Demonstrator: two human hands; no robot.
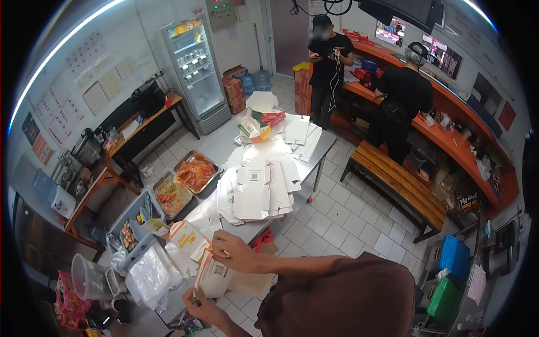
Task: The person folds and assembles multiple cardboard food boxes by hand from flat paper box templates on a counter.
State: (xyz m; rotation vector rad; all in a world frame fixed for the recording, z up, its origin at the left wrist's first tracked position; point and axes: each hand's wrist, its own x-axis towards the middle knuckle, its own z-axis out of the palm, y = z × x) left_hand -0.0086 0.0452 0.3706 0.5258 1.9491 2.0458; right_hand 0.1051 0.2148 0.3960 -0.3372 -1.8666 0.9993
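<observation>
A partly folded paper food box (216, 274), white with an orange border and a QR code, is between my hands. My right hand (231, 251) pinches its upper edge, beside a panel with yellow and orange print. My left hand (201, 306) grips its lower corner, thumb and fingers closed. Just beyond them lies another printed box panel (188, 238); whether it joins the held box I cannot tell. Stacked flat white cartons (255, 191) cover much of the metal table (314, 163).
Two trays of orange-coloured food (193, 173) stand past the table's far side. Near them are a grey-blue crate (124, 222), clear plastic bags (151, 275) and a plastic tub (90, 275). Two people in black (331, 56) stand by an orange counter (466, 149); a wooden bench (393, 182) is nearer.
</observation>
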